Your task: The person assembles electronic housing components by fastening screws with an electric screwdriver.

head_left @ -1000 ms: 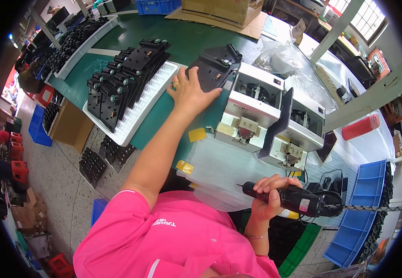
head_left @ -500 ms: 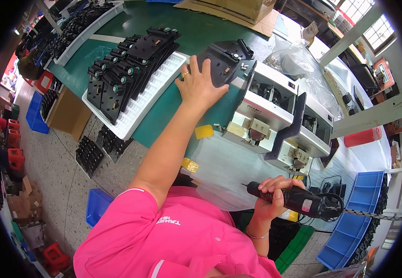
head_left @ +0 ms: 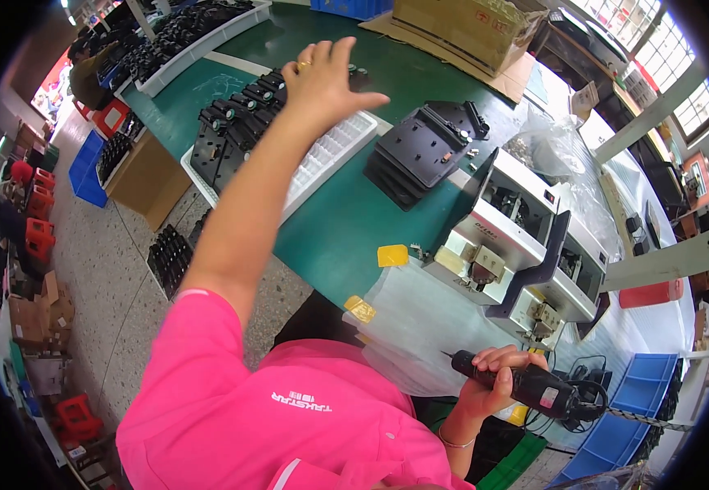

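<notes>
My left hand [head_left: 322,88], fingers apart and somewhat blurred, reaches over the far end of a white ribbed tray [head_left: 340,147]. Black plastic panels [head_left: 222,145] with small round greenish parts stand in rows on that tray, partly hidden by my arm. Whether the fingertips touch a panel, I cannot tell. To the right, a stack of similar black panels [head_left: 416,149] lies on the green tabletop. In my right hand [head_left: 491,384] is a black corded electric screwdriver [head_left: 544,390], held level with its bit pointing left above the table's near edge.
Two silver machines [head_left: 497,237] stand right of the stacked panels. A cardboard box [head_left: 460,33] sits at the back, beside clear plastic bags [head_left: 546,151]. Nearer me are a whitish sheet [head_left: 420,318] and yellow tape pieces [head_left: 393,256]. Blue bins [head_left: 640,408] stand lower right.
My left hand has left the stacked panels and swung left and away, over the tray. The right hand still holds the screwdriver. The whole view has shifted, so the table appears farther right.
</notes>
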The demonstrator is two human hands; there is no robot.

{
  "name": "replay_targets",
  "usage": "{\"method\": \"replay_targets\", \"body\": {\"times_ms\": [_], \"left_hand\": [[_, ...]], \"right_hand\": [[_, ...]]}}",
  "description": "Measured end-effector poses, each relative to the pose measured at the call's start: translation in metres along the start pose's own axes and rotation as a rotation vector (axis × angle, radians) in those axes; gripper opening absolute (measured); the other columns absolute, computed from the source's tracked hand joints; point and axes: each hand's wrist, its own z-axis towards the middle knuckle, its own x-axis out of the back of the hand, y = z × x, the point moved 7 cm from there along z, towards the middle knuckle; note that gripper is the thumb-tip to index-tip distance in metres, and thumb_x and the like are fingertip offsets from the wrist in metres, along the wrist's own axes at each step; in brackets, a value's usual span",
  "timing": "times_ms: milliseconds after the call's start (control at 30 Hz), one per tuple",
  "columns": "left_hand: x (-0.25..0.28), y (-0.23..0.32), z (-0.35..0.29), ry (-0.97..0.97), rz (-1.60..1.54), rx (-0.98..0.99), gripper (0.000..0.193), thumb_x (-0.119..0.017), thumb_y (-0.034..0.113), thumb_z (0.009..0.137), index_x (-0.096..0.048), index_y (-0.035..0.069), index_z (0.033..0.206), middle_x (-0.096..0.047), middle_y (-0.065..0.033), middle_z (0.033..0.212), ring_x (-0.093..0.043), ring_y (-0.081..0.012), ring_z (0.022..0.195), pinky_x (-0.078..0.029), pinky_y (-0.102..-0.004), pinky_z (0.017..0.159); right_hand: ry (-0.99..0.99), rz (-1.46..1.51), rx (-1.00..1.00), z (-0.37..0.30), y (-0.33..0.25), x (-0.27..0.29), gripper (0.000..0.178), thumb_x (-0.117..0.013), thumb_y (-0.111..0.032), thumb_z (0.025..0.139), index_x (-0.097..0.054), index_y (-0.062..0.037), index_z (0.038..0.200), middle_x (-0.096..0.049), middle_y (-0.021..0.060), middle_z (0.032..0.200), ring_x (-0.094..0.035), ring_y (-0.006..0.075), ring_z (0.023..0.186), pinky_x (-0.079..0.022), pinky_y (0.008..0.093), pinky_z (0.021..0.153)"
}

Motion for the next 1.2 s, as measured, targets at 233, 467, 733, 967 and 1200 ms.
{"method": "replay_targets", "body": {"times_ms": [233, 467, 733, 967, 1200], "left_hand": [[-0.052, -0.111, 0.022, -0.609, 0.154, 0.351, 0.130, -0.069, 0.084, 0.053, -0.014, 0.021, 0.153, -0.038, -0.0193, 0.150, -0.031, -0.0380, 0.140, -0.022, -0.0604, 0.106], [-0.050, -0.107, 0.021, -0.544, 0.168, 0.318, 0.127, -0.069, 0.083, 0.055, -0.013, 0.025, 0.153, -0.053, -0.0201, 0.138, -0.048, -0.0401, 0.129, -0.024, -0.0581, 0.102], [-0.044, -0.086, 0.017, -0.424, 0.115, 0.289, 0.119, -0.074, 0.071, 0.058, -0.017, 0.024, 0.152, -0.055, -0.0180, 0.135, -0.044, -0.0393, 0.132, -0.019, -0.0579, 0.106], [0.005, -0.071, 0.005, -0.311, 0.104, 0.147, 0.109, -0.069, 0.073, 0.063, -0.023, 0.025, 0.150, -0.065, -0.0158, 0.119, -0.060, -0.0321, 0.115, -0.032, -0.0524, 0.100], [0.056, 0.005, -0.111, -0.124, -0.286, -0.177, 0.105, -0.082, 0.043, 0.060, -0.029, 0.020, 0.148, -0.057, -0.0150, 0.131, -0.053, -0.0258, 0.123, -0.020, -0.0464, 0.109]], "right_hand": [[0.025, -0.004, -0.007, -0.001, 0.001, -0.002, 0.045, -0.060, -0.011, 0.086, -0.041, -0.0059, 0.127, -0.046, 0.0055, 0.070, -0.048, 0.0158, 0.056, -0.048, 0.0303, 0.051], [0.087, -0.019, -0.053, 0.004, 0.002, -0.003, 0.046, -0.067, -0.015, 0.083, -0.040, -0.0059, 0.119, -0.050, 0.0074, 0.063, -0.051, 0.0185, 0.055, -0.049, 0.0325, 0.049], [0.108, -0.011, -0.063, -0.003, -0.011, 0.003, 0.048, -0.069, -0.014, 0.083, -0.040, -0.0078, 0.121, -0.049, 0.0068, 0.065, -0.050, 0.0193, 0.057, -0.049, 0.0338, 0.051], [0.008, 0.158, 0.049, 0.033, -0.024, -0.012, 0.048, -0.059, -0.013, 0.087, -0.037, -0.0107, 0.130, -0.046, 0.0053, 0.074, -0.046, 0.0183, 0.064, -0.048, 0.0364, 0.054], [-0.049, 0.220, 0.255, 0.082, -0.024, -0.042, 0.047, -0.059, -0.009, 0.088, -0.036, -0.0105, 0.129, -0.050, 0.0071, 0.074, -0.051, 0.0200, 0.063, -0.052, 0.0385, 0.056]]}}
